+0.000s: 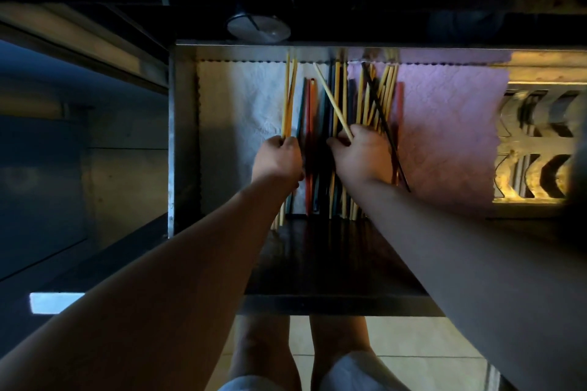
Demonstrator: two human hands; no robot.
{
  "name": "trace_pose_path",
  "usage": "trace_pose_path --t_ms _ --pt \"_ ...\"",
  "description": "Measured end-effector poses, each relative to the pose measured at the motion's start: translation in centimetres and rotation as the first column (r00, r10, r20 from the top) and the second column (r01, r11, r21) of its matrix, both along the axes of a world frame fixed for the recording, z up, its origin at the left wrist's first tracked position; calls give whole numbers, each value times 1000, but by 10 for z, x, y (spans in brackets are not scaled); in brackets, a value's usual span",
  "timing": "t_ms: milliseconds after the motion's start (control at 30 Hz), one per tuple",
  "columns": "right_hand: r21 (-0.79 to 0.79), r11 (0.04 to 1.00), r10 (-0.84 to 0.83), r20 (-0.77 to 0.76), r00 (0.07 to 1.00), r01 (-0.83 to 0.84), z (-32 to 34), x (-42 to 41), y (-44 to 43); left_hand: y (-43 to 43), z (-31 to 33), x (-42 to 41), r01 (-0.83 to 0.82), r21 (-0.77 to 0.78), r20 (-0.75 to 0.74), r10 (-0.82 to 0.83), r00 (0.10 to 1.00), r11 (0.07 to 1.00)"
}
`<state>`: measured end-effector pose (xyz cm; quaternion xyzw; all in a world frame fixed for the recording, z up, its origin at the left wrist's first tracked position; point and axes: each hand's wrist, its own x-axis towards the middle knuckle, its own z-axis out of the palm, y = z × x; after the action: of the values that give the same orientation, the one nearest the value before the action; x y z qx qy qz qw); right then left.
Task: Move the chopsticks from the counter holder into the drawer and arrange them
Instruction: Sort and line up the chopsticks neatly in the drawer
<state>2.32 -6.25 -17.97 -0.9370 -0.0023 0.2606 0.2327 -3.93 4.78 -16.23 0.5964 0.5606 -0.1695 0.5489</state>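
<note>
Head view, dim room: open drawer (pixel 181 136), white liner (pixel 244 105) at its left, pink liner (pixel 444 136) right. Left hand (pixel 278 157) pinches yellow chopsticks (pixel 289 98) by the white liner; loose chopsticks (pixel 374 98) lie mid-drawer. Right hand (pixel 360 155) grips one pale chopstick (pixel 332 105). Near ends are hidden under both arms; counter above is too dark to read.

Chopsticks (pixel 346 124) lie mid-drawer (pixel 182 136) on two cloths (pixel 241 111), between the left hand (pixel 278 157) and right hand (pixel 360 154).

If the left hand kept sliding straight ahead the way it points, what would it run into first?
Probably nothing soon: beyond the left hand lies the white liner, then the drawer's back wall. Depth is hard to judge.
</note>
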Motion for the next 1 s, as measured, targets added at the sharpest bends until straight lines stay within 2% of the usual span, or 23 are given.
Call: trace_pose_path --t_ms 167,300,433,600,733,1000 --pt "-107 994 -3 -32 999 -1 1 0 16 3 -2 -7 -34 23 -14 35 999 999" --pt "-119 990 -85 -78 993 75 3 3 19 3 0 -7 -36 13 -7 36 999 999" --pt "-120 991 -61 -20 998 59 9 9 10 -1 3 -3 -22 10 1 22 1000 1000" --pt "-70 992 -109 -9 994 108 14 19 -14 -17 -1 6 40 27 9 -40 999 999" --pt "-38 994 -106 -14 994 105 13 23 -33 -37 -5 14 169 55 39 -171 984 984" --pt "128 984 -117 -57 991 124 14 28 -60 -62 -21 28 260 183 -115 -242 963 948"
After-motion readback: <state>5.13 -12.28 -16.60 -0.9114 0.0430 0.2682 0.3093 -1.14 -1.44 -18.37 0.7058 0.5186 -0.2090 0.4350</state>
